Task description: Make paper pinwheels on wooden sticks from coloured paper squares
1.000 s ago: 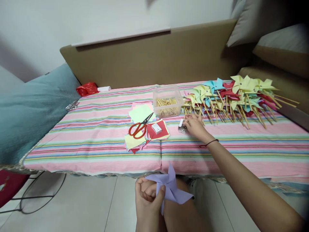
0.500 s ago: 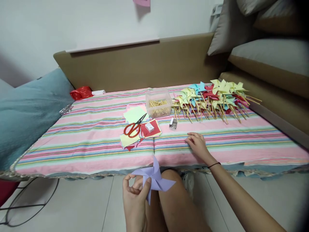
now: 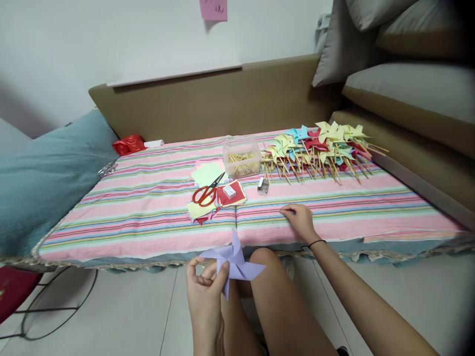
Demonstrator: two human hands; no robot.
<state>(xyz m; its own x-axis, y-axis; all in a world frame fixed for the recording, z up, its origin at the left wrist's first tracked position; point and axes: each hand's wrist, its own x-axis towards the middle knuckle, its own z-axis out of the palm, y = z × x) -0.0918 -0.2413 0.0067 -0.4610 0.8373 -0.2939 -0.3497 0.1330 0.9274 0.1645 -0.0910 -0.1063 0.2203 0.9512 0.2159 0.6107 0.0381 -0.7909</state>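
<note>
A purple paper pinwheel (image 3: pixel 235 264) with folded blades is held over my lap, my left hand (image 3: pixel 208 287) pinching it between thumb and fingers. Just above the striped cloth, my right hand (image 3: pixel 300 220) has its thumb and index finger pressed together; anything between them is too small to make out. Beyond that hand lies a small metallic box with a white top (image 3: pixel 263 186). To its left, a small white box (image 3: pixel 229 192) rests on red paper squares (image 3: pixel 237 200). Orange-handled scissors (image 3: pixel 208 190) lie across pale paper sheets (image 3: pixel 207 174).
A clear plastic box (image 3: pixel 243 165) of short wooden sticks stands near the middle. Finished pinwheels on sticks (image 3: pixel 319 148) are piled at right. The striped cloth (image 3: pixel 122 212) covers the seat. A red plastic bag (image 3: pixel 128 145) lies far left, and cushions (image 3: pixel 408 94) are stacked right.
My right hand has shifted slightly left, with its thumb and index finger now pinched more closely. My left hand still holds the purple pinwheel. The camera view has tilted up a little.
</note>
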